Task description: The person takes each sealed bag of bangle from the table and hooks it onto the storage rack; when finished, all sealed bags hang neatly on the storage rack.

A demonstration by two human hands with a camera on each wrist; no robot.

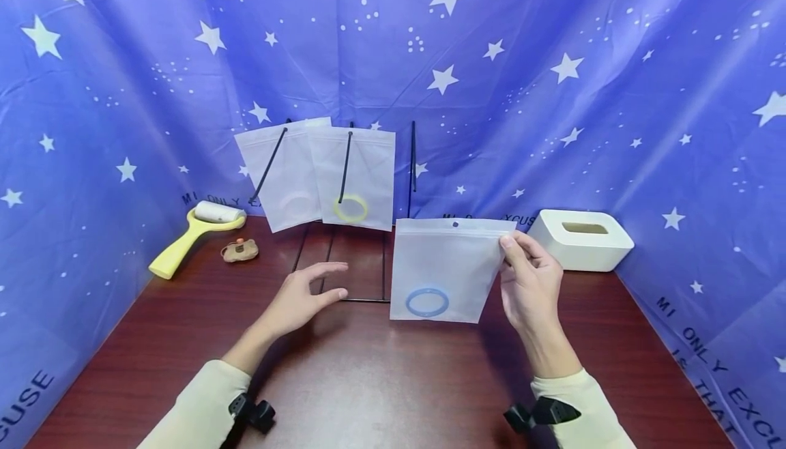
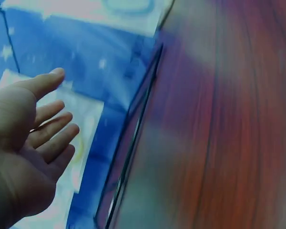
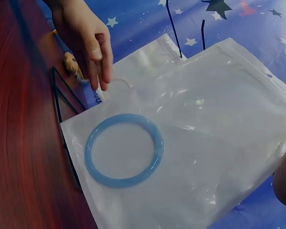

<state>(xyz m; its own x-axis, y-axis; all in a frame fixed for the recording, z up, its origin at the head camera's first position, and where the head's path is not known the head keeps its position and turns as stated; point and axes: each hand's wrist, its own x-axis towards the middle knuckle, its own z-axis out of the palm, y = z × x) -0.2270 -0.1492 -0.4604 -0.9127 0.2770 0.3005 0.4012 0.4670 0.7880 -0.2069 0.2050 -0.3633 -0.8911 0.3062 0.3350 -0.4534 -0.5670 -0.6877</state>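
My right hand pinches the upper right corner of a frosted zip bag between thumb and fingers. Through the bag's lower part shows a light blue bangle. The bag hangs upright above the table, its small hanging hole near the top edge. Left of it, my left hand hovers over the table with fingers spread and nothing in them. Behind the hands stands a black wire display rack. Two frosted bags hang on its hooks, one with a yellow ring, the other with a pale pink ring. The rack's right hook is bare.
On the left of the dark red table lie a yellow-handled lint roller and a small brown item. A white tissue box stands at the back right. Blue star-patterned cloth encloses the back and sides.
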